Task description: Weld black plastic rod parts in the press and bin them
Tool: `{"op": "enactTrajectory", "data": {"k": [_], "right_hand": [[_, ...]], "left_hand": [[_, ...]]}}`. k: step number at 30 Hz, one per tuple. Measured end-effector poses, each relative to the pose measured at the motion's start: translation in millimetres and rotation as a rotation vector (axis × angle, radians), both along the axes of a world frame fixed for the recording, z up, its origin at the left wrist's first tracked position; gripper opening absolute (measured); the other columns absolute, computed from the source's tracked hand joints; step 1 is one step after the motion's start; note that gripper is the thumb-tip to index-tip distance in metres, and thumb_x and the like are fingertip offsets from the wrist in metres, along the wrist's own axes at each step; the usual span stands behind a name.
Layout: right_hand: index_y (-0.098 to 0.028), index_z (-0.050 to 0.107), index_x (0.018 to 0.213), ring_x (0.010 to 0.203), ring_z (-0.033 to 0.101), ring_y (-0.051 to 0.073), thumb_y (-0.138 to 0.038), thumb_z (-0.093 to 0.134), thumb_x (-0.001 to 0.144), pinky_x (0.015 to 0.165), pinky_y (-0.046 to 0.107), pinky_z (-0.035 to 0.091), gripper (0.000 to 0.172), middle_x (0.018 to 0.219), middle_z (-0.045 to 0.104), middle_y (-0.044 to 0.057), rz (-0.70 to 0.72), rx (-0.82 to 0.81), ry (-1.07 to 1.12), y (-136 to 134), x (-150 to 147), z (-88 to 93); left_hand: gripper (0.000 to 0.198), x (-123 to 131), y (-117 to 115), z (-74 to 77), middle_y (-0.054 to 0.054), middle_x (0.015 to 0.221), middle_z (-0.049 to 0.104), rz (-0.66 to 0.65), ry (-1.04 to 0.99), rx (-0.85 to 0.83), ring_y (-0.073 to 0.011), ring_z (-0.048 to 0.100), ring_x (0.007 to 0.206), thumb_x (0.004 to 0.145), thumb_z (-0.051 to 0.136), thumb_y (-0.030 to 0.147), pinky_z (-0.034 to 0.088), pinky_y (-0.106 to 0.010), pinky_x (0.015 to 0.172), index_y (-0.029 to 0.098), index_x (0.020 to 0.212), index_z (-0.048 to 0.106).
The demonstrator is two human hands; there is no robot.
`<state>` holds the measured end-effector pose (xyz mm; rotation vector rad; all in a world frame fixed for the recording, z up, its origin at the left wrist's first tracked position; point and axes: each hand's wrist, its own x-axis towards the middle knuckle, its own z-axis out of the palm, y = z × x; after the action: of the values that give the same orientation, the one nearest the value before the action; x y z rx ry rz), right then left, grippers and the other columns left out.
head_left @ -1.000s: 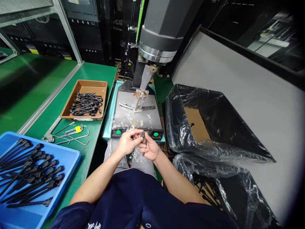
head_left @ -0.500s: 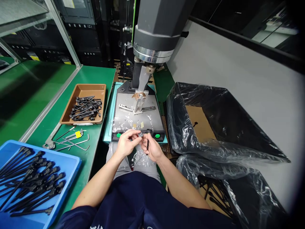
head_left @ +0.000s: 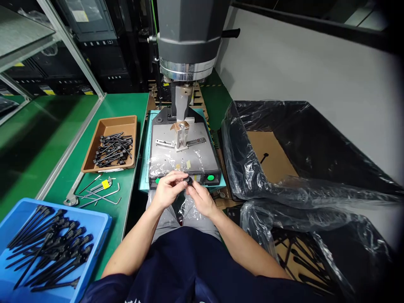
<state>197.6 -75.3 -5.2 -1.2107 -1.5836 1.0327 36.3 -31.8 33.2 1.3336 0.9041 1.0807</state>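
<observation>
Both my hands meet in front of the press machine's base (head_left: 183,158), just before its green buttons. My left hand (head_left: 167,191) pinches a small black part (head_left: 188,180) at its fingertips. My right hand (head_left: 200,198) is closed beside it, fingers touching the same black part; any rod it holds is hidden under the palm. The press head (head_left: 187,38) hangs above a metal fixture (head_left: 180,131) on the plate.
A brown tray (head_left: 110,143) of short black parts and loose hex keys (head_left: 97,189) lie on the green bench at left. A blue bin (head_left: 47,244) holds several long black rods. Plastic-lined cardboard boxes (head_left: 284,155) stand at right, the nearer one (head_left: 303,256) holding black rods.
My hands stay together on the black part; the rod that showed in my right hand is now hidden. My head has tilted, shifting the view slightly left and upward.
</observation>
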Motion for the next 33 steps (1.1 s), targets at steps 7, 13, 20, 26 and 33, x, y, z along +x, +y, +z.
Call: {"op": "enactTrajectory", "data": {"k": [7, 13, 20, 26, 33], "right_hand": [[-0.025, 0.055, 0.088, 0.067, 0.054, 0.022, -0.038, 0.046, 0.099, 0.066, 0.032, 0.039, 0.019, 0.073, 0.059, 0.003, -0.109, 0.106, -0.099, -1, 1, -1.3], [-0.024, 0.053, 0.087, 0.064, 0.055, 0.020, -0.037, 0.042, 0.101, 0.064, 0.031, 0.039, 0.022, 0.070, 0.059, 0.002, -0.047, 0.105, -0.065, 0, 3, 2.9], [-0.022, 0.052, 0.085, 0.058, 0.052, 0.015, -0.043, 0.040, 0.102, 0.060, 0.027, 0.040, 0.030, 0.064, 0.055, -0.002, 0.144, 0.019, 0.049, 0, 8, 7.5], [-0.022, 0.054, 0.087, 0.057, 0.051, 0.016, -0.046, 0.041, 0.101, 0.059, 0.028, 0.039, 0.030, 0.063, 0.055, -0.002, 0.075, 0.056, 0.031, 1, 4, 9.5], [-0.021, 0.053, 0.082, 0.053, 0.047, 0.014, -0.048, 0.040, 0.101, 0.054, 0.027, 0.037, 0.035, 0.060, 0.052, -0.002, 0.183, -0.058, 0.164, -2, 2, 14.0]], "left_hand": [[0.019, 3, 2, -4.6, -0.007, 0.099, 0.072, 0.024, -0.084, -0.088, -0.0194, 0.064, 0.098, 0.067, 0.082, 0.029, 0.051, -0.038, 0.094, 0.021, 0.084, 0.078], [0.017, 3, 1, -0.2, -0.007, 0.099, 0.072, 0.008, -0.131, -0.088, -0.0201, 0.066, 0.098, 0.067, 0.083, 0.025, 0.051, -0.039, 0.095, 0.022, 0.082, 0.079], [0.018, 3, -5, 1.9, -0.008, 0.098, 0.072, -0.005, -0.212, -0.138, -0.0211, 0.066, 0.097, 0.063, 0.086, 0.024, 0.053, -0.040, 0.090, 0.022, 0.079, 0.079], [0.017, 4, -7, 2.4, -0.008, 0.102, 0.073, 0.025, -0.248, -0.167, -0.0225, 0.067, 0.101, 0.063, 0.086, 0.024, 0.053, -0.042, 0.093, 0.022, 0.078, 0.078], [0.015, 1, -10, 3.2, -0.008, 0.103, 0.073, 0.019, -0.164, -0.070, -0.0218, 0.068, 0.097, 0.069, 0.082, 0.024, 0.057, -0.038, 0.082, 0.022, 0.083, 0.078]]}}
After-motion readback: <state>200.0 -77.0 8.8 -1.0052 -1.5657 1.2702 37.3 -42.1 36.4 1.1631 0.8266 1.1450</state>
